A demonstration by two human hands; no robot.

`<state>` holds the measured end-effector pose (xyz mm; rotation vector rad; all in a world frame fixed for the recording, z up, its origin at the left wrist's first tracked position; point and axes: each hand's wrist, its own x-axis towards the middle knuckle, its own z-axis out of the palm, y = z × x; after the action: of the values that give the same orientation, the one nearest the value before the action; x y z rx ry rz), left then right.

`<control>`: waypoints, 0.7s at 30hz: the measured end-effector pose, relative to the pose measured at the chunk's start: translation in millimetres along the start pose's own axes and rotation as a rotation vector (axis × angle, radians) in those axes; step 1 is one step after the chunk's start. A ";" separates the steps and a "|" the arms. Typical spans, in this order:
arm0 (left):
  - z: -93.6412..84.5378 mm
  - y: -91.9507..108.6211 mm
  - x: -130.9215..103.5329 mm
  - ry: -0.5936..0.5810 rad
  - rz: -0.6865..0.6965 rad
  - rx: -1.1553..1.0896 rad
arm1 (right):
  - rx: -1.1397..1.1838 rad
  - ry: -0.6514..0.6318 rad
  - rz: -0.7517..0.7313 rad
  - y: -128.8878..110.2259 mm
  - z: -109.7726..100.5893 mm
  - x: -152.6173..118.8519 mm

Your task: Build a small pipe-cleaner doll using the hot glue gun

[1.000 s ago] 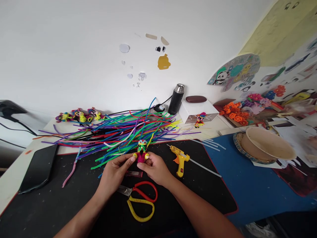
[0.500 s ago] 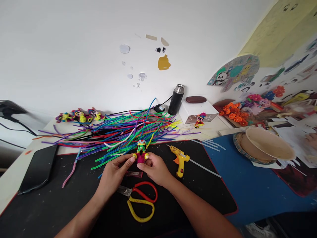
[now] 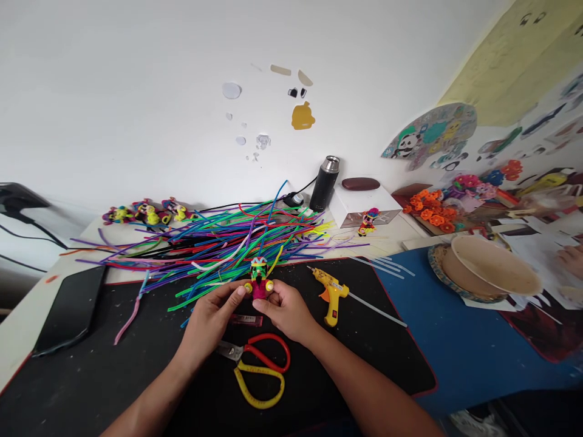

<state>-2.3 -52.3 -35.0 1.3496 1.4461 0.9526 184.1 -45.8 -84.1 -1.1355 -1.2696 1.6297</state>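
A small pipe-cleaner figure (image 3: 259, 281) with a green face, black beard and magenta body is held upright over the black mat. My left hand (image 3: 212, 315) pinches its left side near one yellow cuff. My right hand (image 3: 288, 311) grips the other side, fingers behind the second cuff and thumb at the lower body. Scissors (image 3: 262, 368) with one red and one yellow handle lie just below the hands. Under the figure sits a small pink packet (image 3: 246, 320). To the right, a yellow glue gun (image 3: 334, 297) rests with a clear glue stick in its back.
Many coloured pipe cleaners (image 3: 228, 237) spread behind the mat. Several finished figures (image 3: 148, 212) lie at back left, another (image 3: 368, 222) by a white box (image 3: 364, 203). A phone (image 3: 70, 309), black flask (image 3: 324, 184) and beige bowl (image 3: 494, 267) are around. Another person's hand (image 3: 571, 260) shows far right.
The figure has tipped slightly in my fingers, while both hands stay in nearly the same place. At the far right, the other person's hand has moved a little.
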 end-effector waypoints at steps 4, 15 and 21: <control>0.9 0.4 -1.2 -0.005 -0.010 -0.022 | 0.006 0.008 -0.010 -0.9 0.1 -0.2; 1.0 -0.7 -1.5 0.025 -0.004 0.020 | -0.016 0.006 -0.030 -1.8 -0.4 -1.0; 0.7 3.0 -1.8 0.024 -0.006 -0.019 | -0.015 0.002 -0.027 -5.6 -0.9 -1.5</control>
<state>-0.7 -53.8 -32.1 1.3232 1.4547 0.9797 185.6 -45.7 -78.4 -1.1237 -1.2920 1.6010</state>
